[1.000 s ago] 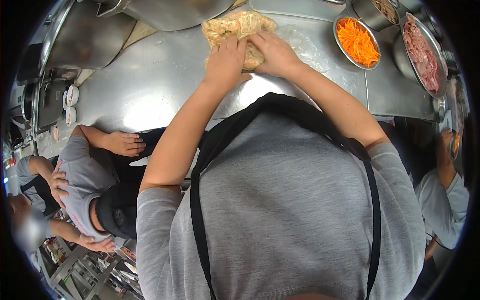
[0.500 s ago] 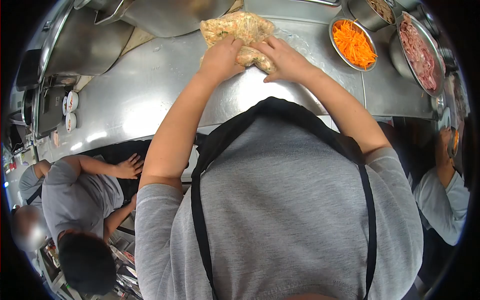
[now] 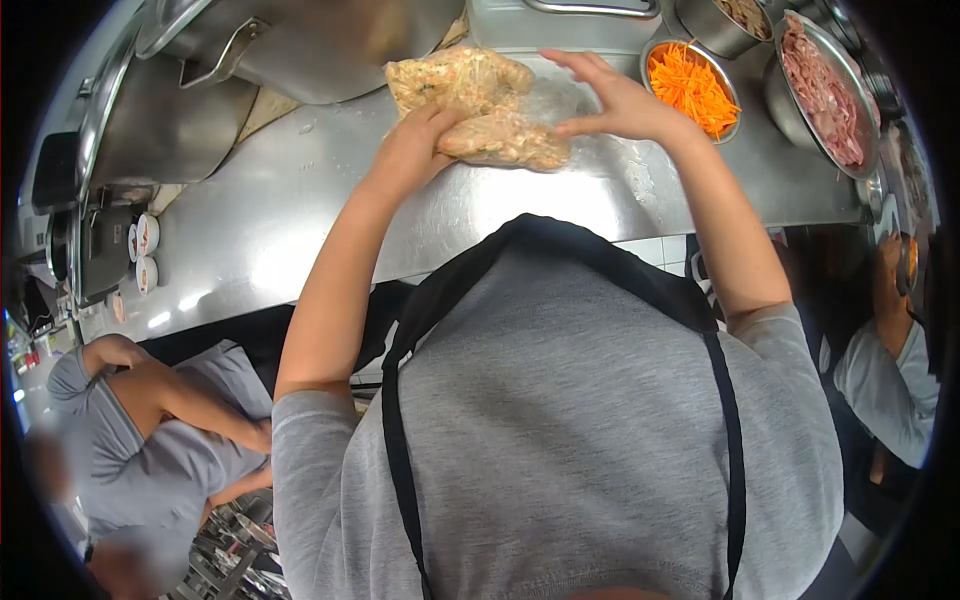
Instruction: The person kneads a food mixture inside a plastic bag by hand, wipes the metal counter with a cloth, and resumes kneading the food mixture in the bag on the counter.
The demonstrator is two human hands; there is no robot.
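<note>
A clear plastic bag of pale orange food mix (image 3: 465, 85) with green and orange bits lies on the steel counter, its near part folded or bulging toward me. My left hand (image 3: 410, 150) grips the bag's near left side, fingers over the top of it. My right hand (image 3: 625, 105) is held open at the bag's right end, thumb and fingers wide apart around the clear loose plastic. Whether the right thumb touches the bag, I cannot tell.
To the right stand a bowl of shredded carrot (image 3: 690, 90), a pot of brownish food (image 3: 740, 15) and a large bowl of raw meat (image 3: 820, 90). Large steel pots (image 3: 330, 50) line the back left. Small white cups (image 3: 147, 250) sit far left. Co-workers (image 3: 180, 430) are on both sides.
My right hand has let go of the bag and moved right, its fingers spreading. The bag's near part now reaches further right. The co-worker at left has shifted posture.
</note>
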